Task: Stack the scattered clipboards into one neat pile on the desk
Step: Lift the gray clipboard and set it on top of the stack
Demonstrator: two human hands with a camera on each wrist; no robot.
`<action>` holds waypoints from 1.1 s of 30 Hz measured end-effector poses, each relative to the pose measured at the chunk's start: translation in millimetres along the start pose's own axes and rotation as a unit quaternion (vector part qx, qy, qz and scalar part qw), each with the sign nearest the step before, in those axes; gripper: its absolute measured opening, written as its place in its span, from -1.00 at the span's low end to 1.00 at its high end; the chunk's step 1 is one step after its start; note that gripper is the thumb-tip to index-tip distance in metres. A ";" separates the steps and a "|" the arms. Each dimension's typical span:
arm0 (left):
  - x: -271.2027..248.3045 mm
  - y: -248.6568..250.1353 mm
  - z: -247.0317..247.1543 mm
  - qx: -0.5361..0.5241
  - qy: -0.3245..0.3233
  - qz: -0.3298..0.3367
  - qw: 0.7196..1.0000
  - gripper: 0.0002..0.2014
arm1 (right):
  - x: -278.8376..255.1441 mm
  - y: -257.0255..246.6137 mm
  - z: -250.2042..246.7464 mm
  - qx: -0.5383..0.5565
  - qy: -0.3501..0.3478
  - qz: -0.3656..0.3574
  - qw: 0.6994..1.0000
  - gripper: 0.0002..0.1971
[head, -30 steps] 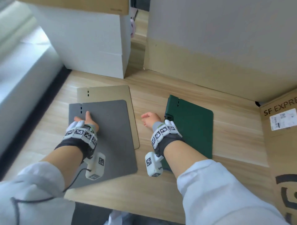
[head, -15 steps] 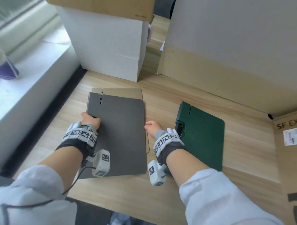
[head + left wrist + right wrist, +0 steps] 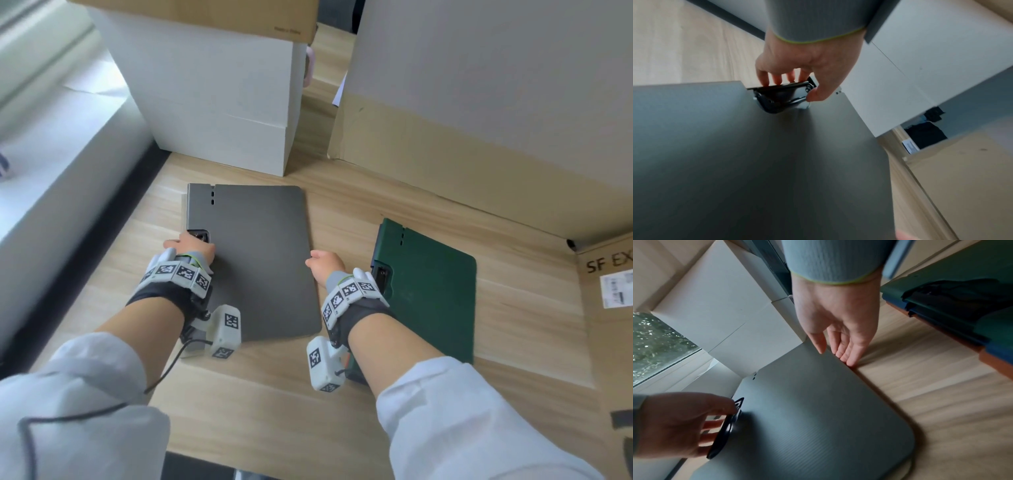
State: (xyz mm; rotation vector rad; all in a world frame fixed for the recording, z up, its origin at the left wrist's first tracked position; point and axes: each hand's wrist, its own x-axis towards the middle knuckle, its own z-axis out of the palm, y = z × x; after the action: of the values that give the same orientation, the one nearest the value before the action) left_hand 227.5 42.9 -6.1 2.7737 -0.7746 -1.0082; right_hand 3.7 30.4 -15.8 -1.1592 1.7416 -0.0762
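Observation:
A grey clipboard (image 3: pixel 253 260) lies on the wooden desk (image 3: pixel 274 394), covering a beige clipboard of which only a sliver (image 3: pixel 184 202) shows at its far left corner. My left hand (image 3: pixel 190 245) pinches the black clip (image 3: pixel 781 97) on the grey board's left edge, fingers (image 3: pixel 777 78) outside and thumb inside. My right hand (image 3: pixel 322 263) stands at the board's right edge, with straight fingers (image 3: pixel 846 356) touching that edge. To the right lies a green clipboard (image 3: pixel 431 291); the right wrist view shows it topping blue and orange boards (image 3: pixel 962 305).
A white box (image 3: pixel 219 92) stands just behind the grey board. A large cardboard box (image 3: pixel 479 102) walls the back right, and another carton (image 3: pixel 606 308) stands at the far right. A windowsill (image 3: pixel 51 137) runs along the left.
The grey clipboard has slid away from me onto the beige one and now covers it almost fully. My left hand moved from the board's face to its clip; my right hand reached its right edge.

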 end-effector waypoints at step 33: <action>-55.9 52.1 45.9 -0.022 -0.146 0.129 0.981 -0.32 | -27.7 33.1 -93.0 0.244 0.111 -0.045 0.962 -0.51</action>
State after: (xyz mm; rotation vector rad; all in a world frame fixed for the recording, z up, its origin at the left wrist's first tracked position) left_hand 139.9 29.0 3.4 2.4331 -1.0999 -1.3727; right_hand -86.9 27.8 32.2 -0.8833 1.7269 -0.6772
